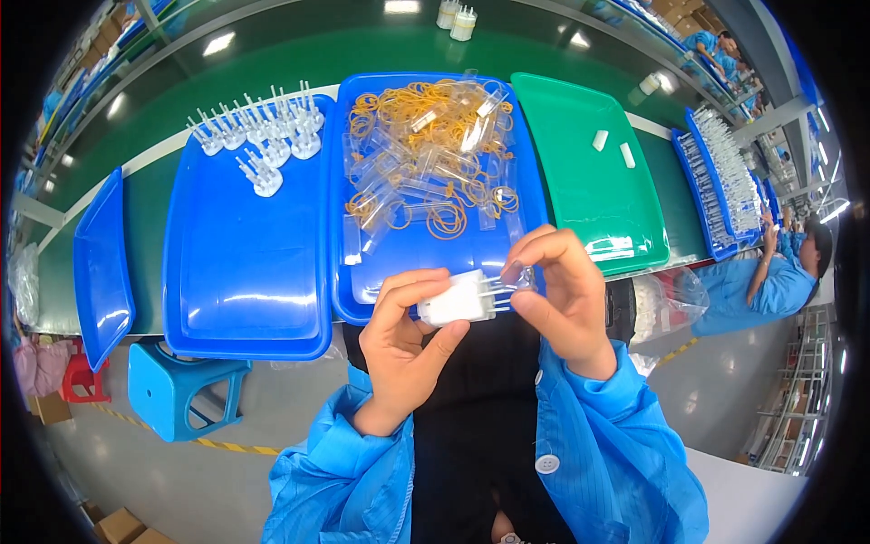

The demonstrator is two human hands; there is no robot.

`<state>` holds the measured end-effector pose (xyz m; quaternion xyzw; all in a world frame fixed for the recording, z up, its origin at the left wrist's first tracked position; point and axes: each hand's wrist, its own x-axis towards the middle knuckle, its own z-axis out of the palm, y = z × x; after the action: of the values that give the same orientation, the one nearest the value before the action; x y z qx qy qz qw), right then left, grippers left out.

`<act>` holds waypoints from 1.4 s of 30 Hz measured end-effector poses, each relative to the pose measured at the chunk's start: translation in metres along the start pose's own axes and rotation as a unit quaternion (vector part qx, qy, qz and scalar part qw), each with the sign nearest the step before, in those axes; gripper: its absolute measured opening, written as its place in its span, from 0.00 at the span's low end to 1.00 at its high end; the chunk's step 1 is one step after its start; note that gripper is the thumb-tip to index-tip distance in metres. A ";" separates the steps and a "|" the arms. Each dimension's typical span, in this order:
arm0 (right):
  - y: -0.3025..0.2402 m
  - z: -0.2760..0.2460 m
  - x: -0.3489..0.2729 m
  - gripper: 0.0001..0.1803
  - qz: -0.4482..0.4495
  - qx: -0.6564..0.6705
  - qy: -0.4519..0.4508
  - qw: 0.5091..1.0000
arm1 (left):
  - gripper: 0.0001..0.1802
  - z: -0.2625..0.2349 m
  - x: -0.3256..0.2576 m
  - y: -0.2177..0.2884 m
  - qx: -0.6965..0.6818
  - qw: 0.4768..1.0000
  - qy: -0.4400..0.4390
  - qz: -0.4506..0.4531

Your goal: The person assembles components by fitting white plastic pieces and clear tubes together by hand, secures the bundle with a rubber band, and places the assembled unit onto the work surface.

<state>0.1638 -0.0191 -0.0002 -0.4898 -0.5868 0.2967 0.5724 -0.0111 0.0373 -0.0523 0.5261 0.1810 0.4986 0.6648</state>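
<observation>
My left hand (399,354) is closed around a white block-shaped plastic part (450,302) with several thin pale pins pointing to the right. The thumb and fingers of my right hand (573,304) pinch a small clear plastic piece (517,276) at the tips of those pins. Both hands are just above the near edge of a blue tray (362,286). In that tray lies a heap of clear plastic pieces (385,168) and tan rubber bands (446,220).
A second blue tray (249,263) at left bears several white pronged parts (267,179). The green tray (603,204) at right holds two small white pieces (627,155). A blue stool (177,390) stands below left. At far right, a person (761,281) sits beside stacked, filled trays (716,245).
</observation>
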 end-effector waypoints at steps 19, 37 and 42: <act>0.011 0.000 -0.010 0.13 0.070 0.104 0.010 0.992 | 0.15 0.010 0.003 -0.002 0.113 0.993 0.010 0.032; 0.014 0.007 -0.010 0.14 -0.061 0.011 -0.008 0.998 | 0.14 0.006 0.007 0.001 0.068 0.997 0.033 0.026; 0.010 0.003 -0.009 0.14 -0.084 -0.048 -0.081 0.992 | 0.14 0.002 0.005 -0.001 0.066 0.997 0.042 0.018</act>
<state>0.1619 -0.0230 -0.0134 -0.4404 -0.6837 0.2575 0.5218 -0.0066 0.0405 -0.0511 0.5506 0.2314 0.5192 0.6113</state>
